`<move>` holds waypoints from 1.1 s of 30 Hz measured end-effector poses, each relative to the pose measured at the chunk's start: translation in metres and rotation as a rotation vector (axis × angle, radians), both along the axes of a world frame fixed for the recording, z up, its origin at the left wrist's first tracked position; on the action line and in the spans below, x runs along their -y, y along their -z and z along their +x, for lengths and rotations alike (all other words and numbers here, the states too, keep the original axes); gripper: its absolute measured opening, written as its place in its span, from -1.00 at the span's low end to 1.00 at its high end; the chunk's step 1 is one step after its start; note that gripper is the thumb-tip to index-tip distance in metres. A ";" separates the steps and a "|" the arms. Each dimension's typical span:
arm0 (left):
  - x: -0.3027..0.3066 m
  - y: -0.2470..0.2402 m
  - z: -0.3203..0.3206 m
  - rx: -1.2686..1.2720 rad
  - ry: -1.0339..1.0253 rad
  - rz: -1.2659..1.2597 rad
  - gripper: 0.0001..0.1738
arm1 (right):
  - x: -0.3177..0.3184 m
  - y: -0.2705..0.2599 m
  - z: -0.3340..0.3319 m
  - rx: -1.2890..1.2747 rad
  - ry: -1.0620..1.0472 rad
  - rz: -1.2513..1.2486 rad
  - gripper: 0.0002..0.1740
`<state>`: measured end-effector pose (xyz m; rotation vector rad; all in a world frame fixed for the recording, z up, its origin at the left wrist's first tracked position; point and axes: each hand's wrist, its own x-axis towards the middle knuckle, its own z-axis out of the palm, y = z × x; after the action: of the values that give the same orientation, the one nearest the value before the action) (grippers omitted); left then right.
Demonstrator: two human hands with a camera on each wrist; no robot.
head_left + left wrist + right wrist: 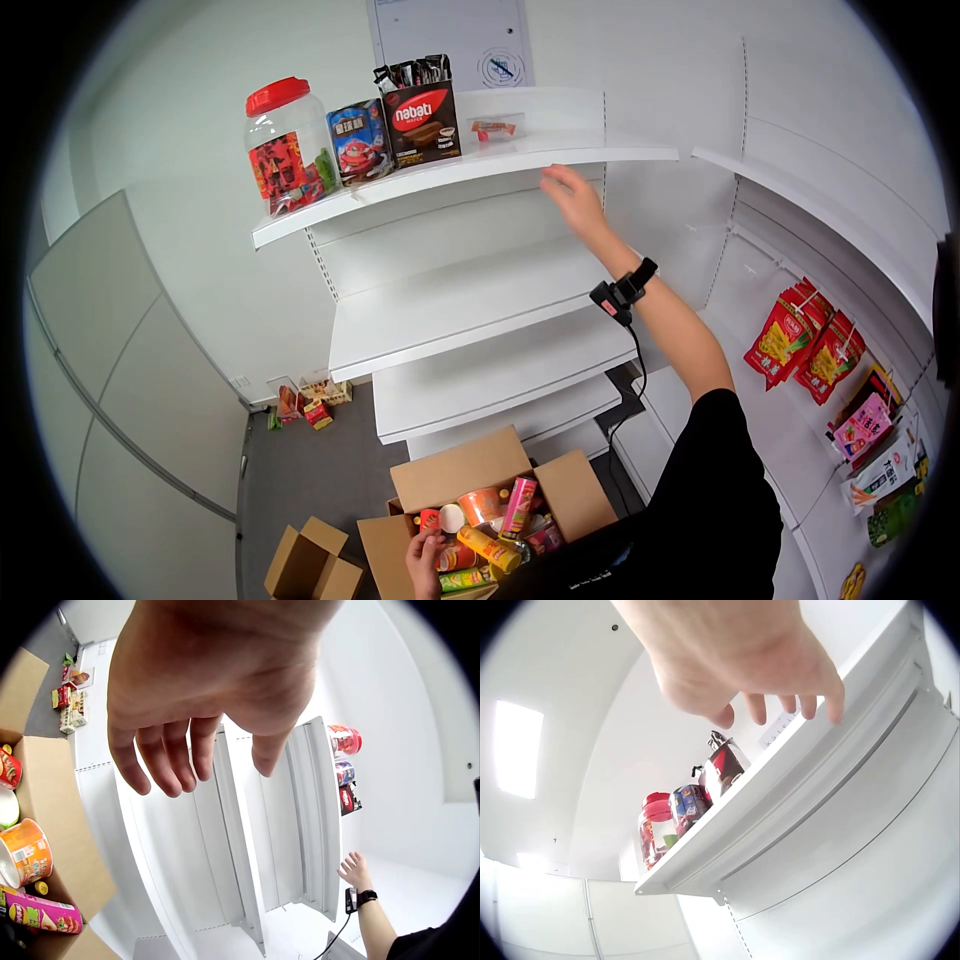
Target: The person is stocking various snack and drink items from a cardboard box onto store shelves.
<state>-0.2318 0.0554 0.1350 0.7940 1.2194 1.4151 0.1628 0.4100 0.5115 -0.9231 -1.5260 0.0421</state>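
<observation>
My right hand point(580, 208) is raised just in front of the top shelf's point(560, 152) edge, fingers loosely bent and holding nothing. Beyond it on that shelf lies a small clear pack with red and orange print point(495, 130). To its left stand a brown Nabati wafer box point(425, 125), a blue snack bag point(360, 142) and a clear jar with a red lid point(290, 155). Low down, my left hand point(210, 682) hangs over the left side of an open carton point(455, 470), its fingers relaxed with nothing between them. Inside are orange tubs point(30, 855) and a pink snack canister point(518, 507).
Lower white shelves point(460, 305) stick out beneath the top one. On the right, red snack bags point(790, 330) hang from hooks. A smaller open carton point(312, 562) stands on the floor, and several packets point(318, 412) lie by the wall. A cable point(640, 375) trails from my right wrist.
</observation>
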 end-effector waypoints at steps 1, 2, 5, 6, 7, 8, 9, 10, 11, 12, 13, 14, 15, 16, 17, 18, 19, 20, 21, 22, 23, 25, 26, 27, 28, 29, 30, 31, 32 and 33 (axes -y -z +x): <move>0.000 0.000 0.000 -0.003 0.005 -0.002 -0.64 | 0.006 0.007 -0.002 -0.016 -0.008 0.005 -0.58; 0.001 0.000 0.000 -0.006 0.008 -0.006 -0.64 | 0.011 0.015 -0.006 -0.032 -0.017 0.009 -0.59; 0.002 0.007 -0.001 -0.023 0.003 -0.030 -0.63 | 0.023 0.048 -0.015 -0.152 -0.087 -0.049 -0.62; 0.003 0.008 0.000 -0.018 0.006 -0.033 -0.63 | 0.027 0.060 -0.016 -0.165 -0.105 -0.078 -0.62; 0.004 0.007 0.001 -0.012 0.008 -0.037 -0.63 | 0.030 0.074 -0.016 -0.179 -0.122 -0.108 -0.62; 0.006 0.007 0.002 -0.007 0.010 -0.042 -0.63 | 0.033 0.089 -0.016 -0.193 -0.140 -0.139 -0.61; 0.007 0.009 0.002 -0.006 0.009 -0.050 -0.63 | 0.036 0.104 -0.017 -0.210 -0.141 -0.174 -0.61; 0.008 0.007 0.003 -0.002 0.001 -0.054 -0.63 | 0.039 0.120 -0.018 -0.227 -0.144 -0.212 -0.61; 0.009 0.011 0.002 0.004 0.006 -0.058 -0.63 | 0.042 0.136 -0.019 -0.244 -0.148 -0.251 -0.61; 0.010 0.016 0.000 0.009 0.009 -0.063 -0.63 | 0.044 0.153 -0.021 -0.273 -0.143 -0.296 -0.61; 0.011 0.015 0.000 0.001 0.007 -0.068 -0.64 | 0.047 0.171 -0.021 -0.301 -0.138 -0.343 -0.61; 0.012 0.019 -0.002 -0.007 0.011 -0.059 -0.64 | 0.050 0.189 -0.022 -0.330 -0.133 -0.390 -0.61; 0.012 0.022 -0.003 -0.001 0.020 -0.050 -0.64 | 0.053 0.206 -0.021 -0.356 -0.131 -0.466 -0.61; 0.014 0.022 -0.003 0.006 0.028 -0.040 -0.64 | 0.056 0.223 -0.020 -0.381 -0.130 -0.542 -0.61; 0.015 0.021 -0.003 0.002 0.021 -0.038 -0.63 | 0.059 0.240 -0.019 -0.406 -0.127 -0.618 -0.61; 0.015 0.026 -0.004 -0.004 0.018 -0.050 -0.63 | 0.064 0.254 -0.021 -0.427 -0.136 -0.637 -0.62; 0.017 0.025 -0.004 -0.017 0.013 -0.059 -0.63 | 0.070 0.268 -0.023 -0.448 -0.142 -0.659 -0.62; 0.018 0.025 -0.003 -0.030 0.008 -0.070 -0.63 | 0.076 0.283 -0.023 -0.469 -0.146 -0.683 -0.63; 0.020 0.025 -0.002 -0.038 0.008 -0.071 -0.63 | 0.082 0.297 -0.023 -0.479 -0.145 -0.711 -0.62; 0.021 0.024 -0.002 -0.047 0.009 -0.074 -0.62 | 0.086 0.312 -0.023 -0.489 -0.143 -0.741 -0.62; 0.022 0.024 -0.002 -0.066 0.027 -0.076 -0.60 | 0.091 0.327 -0.022 -0.500 -0.141 -0.773 -0.62; 0.025 0.018 0.001 -0.047 0.027 -0.103 -0.55 | 0.101 0.356 -0.021 -0.554 -0.123 -0.865 -0.61; 0.027 0.022 0.000 -0.012 0.037 -0.093 -0.56 | 0.107 0.369 -0.022 -0.581 -0.114 -0.914 -0.61; 0.029 0.027 -0.002 -0.029 0.051 -0.114 -0.57 | 0.114 0.380 -0.021 -0.560 -0.145 -0.935 -0.60; 0.029 0.023 -0.001 -0.079 0.063 -0.134 -0.59 | 0.123 0.388 -0.023 -0.576 -0.158 -0.973 -0.61; 0.031 0.019 0.002 -0.054 0.050 -0.148 -0.61 | 0.128 0.398 -0.022 -0.564 -0.155 -1.032 -0.63; 0.031 0.015 0.005 -0.030 0.038 -0.156 -0.63 | 0.134 0.408 -0.022 -0.552 -0.152 -1.084 -0.64; 0.032 0.016 0.004 -0.041 0.052 -0.164 -0.63 | 0.141 0.418 -0.023 -0.562 -0.154 -1.123 -0.64; 0.033 0.017 0.004 -0.051 0.066 -0.168 -0.62 | 0.148 0.427 -0.025 -0.571 -0.156 -1.160 -0.63; 0.034 0.018 0.004 -0.059 0.083 -0.172 -0.61 | 0.155 0.437 -0.026 -0.580 -0.155 -1.194 -0.63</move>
<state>-0.2282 0.0215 0.1167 0.7628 1.3194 1.2098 0.1370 0.2548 0.0749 -1.5122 -0.9225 1.3281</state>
